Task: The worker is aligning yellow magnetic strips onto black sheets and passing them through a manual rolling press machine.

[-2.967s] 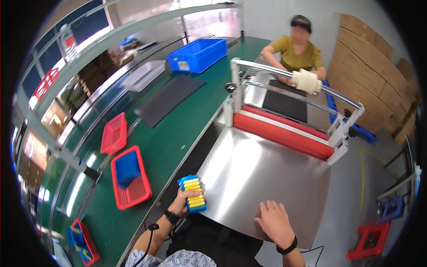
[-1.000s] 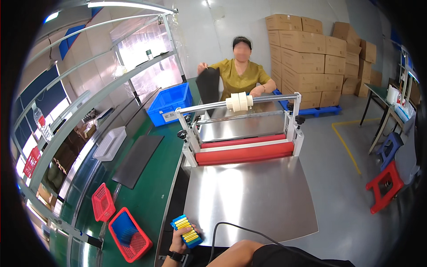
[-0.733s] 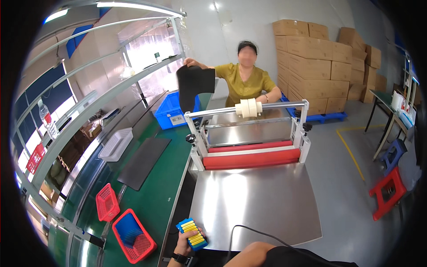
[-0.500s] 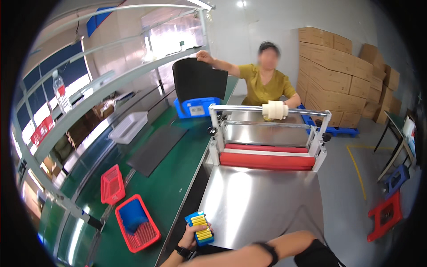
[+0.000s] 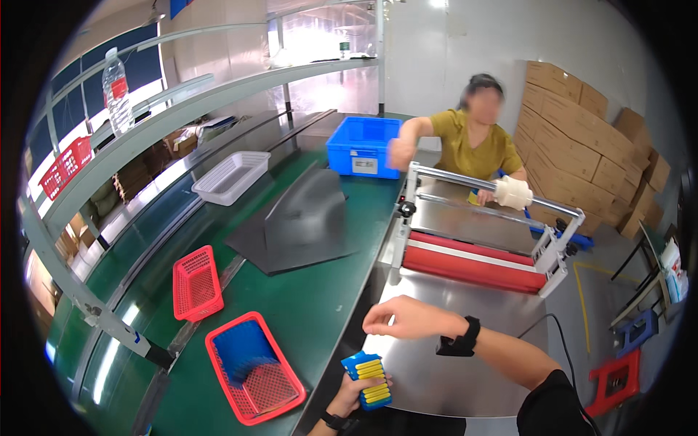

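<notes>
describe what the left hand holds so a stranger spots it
Find the shiny metal table with red rollers. By its near left corner, the left hand grips a blue bundle. Yellow bars across it set it apart from the all-blue pieces in the nearest red basket.

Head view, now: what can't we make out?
Palm of left hand, head view: behind the blue-and-yellow bundle it holds.
Co-worker's outstretched hand, head view: motion blur.
Label on blue crate, head view: print too small.
Left forearm, head view: cut off by lower edge.
</notes>
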The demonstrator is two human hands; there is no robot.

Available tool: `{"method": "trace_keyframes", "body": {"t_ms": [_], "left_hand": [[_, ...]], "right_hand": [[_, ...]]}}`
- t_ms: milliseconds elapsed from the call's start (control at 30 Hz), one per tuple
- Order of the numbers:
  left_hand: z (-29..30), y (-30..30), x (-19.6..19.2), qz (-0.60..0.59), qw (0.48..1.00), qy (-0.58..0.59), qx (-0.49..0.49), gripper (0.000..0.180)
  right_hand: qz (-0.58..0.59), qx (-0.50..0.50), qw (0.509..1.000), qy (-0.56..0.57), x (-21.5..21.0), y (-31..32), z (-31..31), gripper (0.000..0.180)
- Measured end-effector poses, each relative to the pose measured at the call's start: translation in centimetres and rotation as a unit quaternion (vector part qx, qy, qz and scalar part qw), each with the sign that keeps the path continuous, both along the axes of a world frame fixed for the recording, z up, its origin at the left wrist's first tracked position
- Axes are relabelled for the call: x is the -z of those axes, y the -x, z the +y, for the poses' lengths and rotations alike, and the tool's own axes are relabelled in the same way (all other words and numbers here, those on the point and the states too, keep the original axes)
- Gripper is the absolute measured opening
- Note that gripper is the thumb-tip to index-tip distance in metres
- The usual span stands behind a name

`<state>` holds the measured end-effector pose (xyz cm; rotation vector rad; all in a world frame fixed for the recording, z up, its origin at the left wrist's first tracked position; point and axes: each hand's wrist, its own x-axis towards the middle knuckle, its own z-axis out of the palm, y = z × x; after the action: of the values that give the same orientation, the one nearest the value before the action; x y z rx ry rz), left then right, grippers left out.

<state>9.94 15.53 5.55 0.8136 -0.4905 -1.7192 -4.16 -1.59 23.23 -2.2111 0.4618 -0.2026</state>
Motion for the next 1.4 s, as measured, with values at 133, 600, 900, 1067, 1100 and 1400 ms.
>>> {"method": "trace_keyframes", "body": {"t_ms": [133, 600, 900, 1067, 1100, 1400], "left_hand": [[-0.7, -1.4, 0.9, 0.004, 1.000, 0.005, -0.002, 0.048], [-1.5, -2.9, 1.5, 0.040, 0.999, 0.017, 0.008, 0.058], [0.9, -3.7, 2.5, 0.065, 0.998, -0.016, 0.009, 0.057], [2.2, -3.0, 1.4, 0.063, 0.995, -0.039, -0.062, 0.057], [2.3, -3.0, 0.8, 0.055, 0.994, -0.044, -0.078, 0.058], [1.9, 2.4, -2.9, 0.002, 0.987, 0.033, -0.156, 0.076]], "right_hand": [[-0.052, 0.218, 0.967, -0.123, 3.7, -7.5, -6.2, 0.057], [-0.003, 0.506, 0.862, 0.023, 9.4, -20.0, -19.0, 0.085], [-0.175, 0.286, 0.922, -0.192, -0.7, -15.3, -10.3, 0.031], [-0.195, 0.166, 0.965, -0.058, -2.9, -6.5, -4.1, 0.038], [-0.210, 0.165, 0.962, -0.061, -2.1, -4.5, -3.7, 0.038], [-0.086, 0.367, 0.900, -0.220, -1.4, 16.7, 3.6, 0.034]]}}
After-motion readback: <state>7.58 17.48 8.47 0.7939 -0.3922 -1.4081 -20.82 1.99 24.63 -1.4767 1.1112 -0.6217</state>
